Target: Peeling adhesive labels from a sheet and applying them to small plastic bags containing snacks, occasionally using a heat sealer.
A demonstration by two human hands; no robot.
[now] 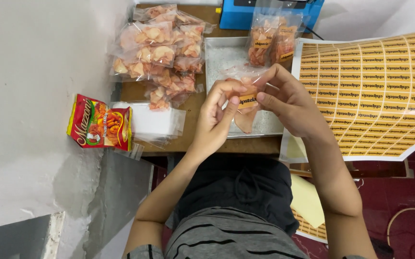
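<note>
Both hands hold a small clear plastic bag of orange chips (244, 120) above a metal tray (217, 57). My left hand (215, 117) grips the bag's left side. My right hand (289, 98) pinches its right side, with the thumb on an orange sticker label (248, 100) on the bag's front. Two more filled, labelled bags (270, 43) stand at the tray's far edge.
A pile of filled chip bags (162, 48) lies at the table's left. A stack of empty clear bags (154, 122) and a red snack packet (99, 125) sit nearer. A large sheet of orange stickers (385, 91) lies at right. A blue machine (270, 12) stands at the back.
</note>
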